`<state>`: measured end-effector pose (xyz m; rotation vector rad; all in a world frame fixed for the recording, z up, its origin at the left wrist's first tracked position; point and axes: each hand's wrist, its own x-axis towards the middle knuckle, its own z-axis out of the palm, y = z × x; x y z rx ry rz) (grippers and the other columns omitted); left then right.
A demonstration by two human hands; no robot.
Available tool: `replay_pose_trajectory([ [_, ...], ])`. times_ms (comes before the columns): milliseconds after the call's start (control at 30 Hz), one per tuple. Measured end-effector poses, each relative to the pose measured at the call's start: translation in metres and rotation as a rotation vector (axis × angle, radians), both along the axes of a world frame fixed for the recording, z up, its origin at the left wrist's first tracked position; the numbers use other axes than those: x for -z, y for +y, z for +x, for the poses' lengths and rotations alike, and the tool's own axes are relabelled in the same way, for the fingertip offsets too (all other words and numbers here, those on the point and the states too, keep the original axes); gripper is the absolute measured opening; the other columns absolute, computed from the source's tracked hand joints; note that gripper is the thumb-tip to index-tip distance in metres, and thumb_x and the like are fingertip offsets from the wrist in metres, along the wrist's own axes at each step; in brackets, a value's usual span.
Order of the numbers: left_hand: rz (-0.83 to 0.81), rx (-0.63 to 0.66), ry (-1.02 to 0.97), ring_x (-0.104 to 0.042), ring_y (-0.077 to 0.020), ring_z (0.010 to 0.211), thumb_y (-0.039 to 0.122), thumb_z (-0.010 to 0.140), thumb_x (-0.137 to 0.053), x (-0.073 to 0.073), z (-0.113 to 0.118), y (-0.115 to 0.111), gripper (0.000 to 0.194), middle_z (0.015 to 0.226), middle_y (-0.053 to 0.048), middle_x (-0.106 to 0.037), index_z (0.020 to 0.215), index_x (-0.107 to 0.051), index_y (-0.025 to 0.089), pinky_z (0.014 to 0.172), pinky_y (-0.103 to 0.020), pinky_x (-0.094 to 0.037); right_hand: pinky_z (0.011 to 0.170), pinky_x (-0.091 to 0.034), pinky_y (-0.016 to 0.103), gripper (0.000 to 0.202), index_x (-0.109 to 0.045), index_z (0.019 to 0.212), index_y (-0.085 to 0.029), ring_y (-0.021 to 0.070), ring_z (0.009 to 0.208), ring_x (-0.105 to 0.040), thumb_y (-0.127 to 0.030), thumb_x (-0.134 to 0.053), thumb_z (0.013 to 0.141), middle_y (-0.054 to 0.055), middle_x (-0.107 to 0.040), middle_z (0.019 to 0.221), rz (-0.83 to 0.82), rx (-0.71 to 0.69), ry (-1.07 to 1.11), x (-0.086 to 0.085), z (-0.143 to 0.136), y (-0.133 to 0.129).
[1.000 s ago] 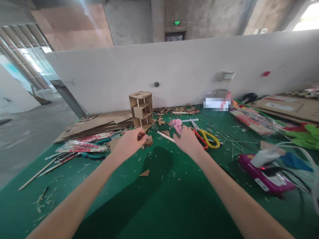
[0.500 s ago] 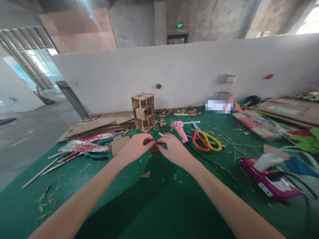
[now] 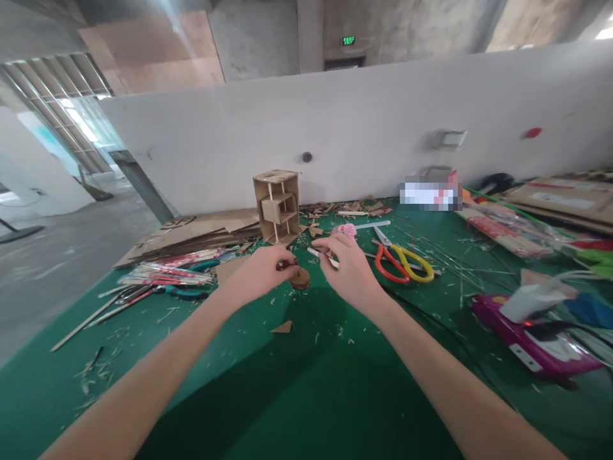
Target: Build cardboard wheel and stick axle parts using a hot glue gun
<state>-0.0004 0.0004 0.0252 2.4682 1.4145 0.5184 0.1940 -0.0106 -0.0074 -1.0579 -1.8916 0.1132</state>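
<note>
My left hand [image 3: 268,271] is closed, with thumb and fingertips pinching a small round cardboard piece [image 3: 301,280] above the green table. Its upper edge is partly hidden by the fingers. To the right of it, my right hand [image 3: 347,265] is open, thumb and fingers apart. A short pale stick [image 3: 314,252] shows behind the gap in the right hand's fingers; whether they touch it is unclear. Just beyond both hands stands a small cardboard shelf tower [image 3: 276,207]. A pink glue gun [image 3: 343,230] is partly covered by my right hand.
Scissors [image 3: 402,263] with red and yellow handles lie to the right, near a purple power strip [image 3: 531,338] with cords. At left are pliers [image 3: 184,292], wrapped sticks [image 3: 165,273] and flat cardboard [image 3: 191,233]. Scraps lie along the white partition [image 3: 230,147].
My right hand has come away from the left and its fingers have spread. The round cardboard piece, mostly hidden before, now shows below my left fingertips. The view has tilted slightly down.
</note>
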Motion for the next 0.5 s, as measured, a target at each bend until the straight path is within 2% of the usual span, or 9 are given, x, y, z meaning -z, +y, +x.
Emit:
replay_pose_trajectory([
  [100,-0.008,-0.003,0.005,-0.056,-0.0155,0.065,0.041,0.084,-0.049,-0.001,0.001,-0.002,0.027,0.078,-0.004,-0.064,0.077,-0.064,0.021,0.058,-0.027,-0.036,0.074,-0.048,0.032,0.022,-0.066,0.101,-0.018,0.0184,0.08,-0.059,-0.017,-0.05,0.085,0.007,-0.066,0.091,-0.13,0.001,0.114,0.011,0.004,0.007],
  [167,-0.02,-0.005,0.01,-0.055,-0.0152,0.064,0.041,0.085,-0.048,-0.003,0.002,-0.004,0.027,0.077,-0.004,-0.063,0.075,-0.063,0.021,0.057,-0.027,-0.036,0.073,-0.049,0.031,0.023,-0.067,0.102,-0.018,0.018,0.081,-0.06,-0.018,-0.05,0.087,0.007,-0.068,0.094,-0.145,0.003,0.142,0.019,0.004,0.011],
  [333,-0.038,0.012,0.019,-0.053,-0.0152,0.062,0.039,0.084,-0.047,-0.003,0.002,-0.003,0.027,0.074,-0.004,-0.061,0.074,-0.062,0.02,0.057,-0.027,-0.035,0.082,-0.048,0.032,0.031,-0.067,0.102,-0.019,0.0181,0.093,-0.061,-0.011,-0.04,0.089,0.006,-0.069,0.098,-0.046,-0.045,0.107,0.027,0.002,0.01],
  [500,-0.051,0.023,0.019,-0.054,-0.0153,0.064,0.039,0.083,-0.048,-0.004,-0.001,-0.002,0.025,0.076,-0.004,-0.063,0.078,-0.063,0.019,0.057,-0.027,-0.036,0.073,-0.051,0.032,0.024,-0.066,0.103,-0.018,0.0184,0.084,-0.059,-0.016,-0.048,0.087,0.008,-0.064,0.095,0.027,-0.022,0.095,0.026,0.001,0.007],
])
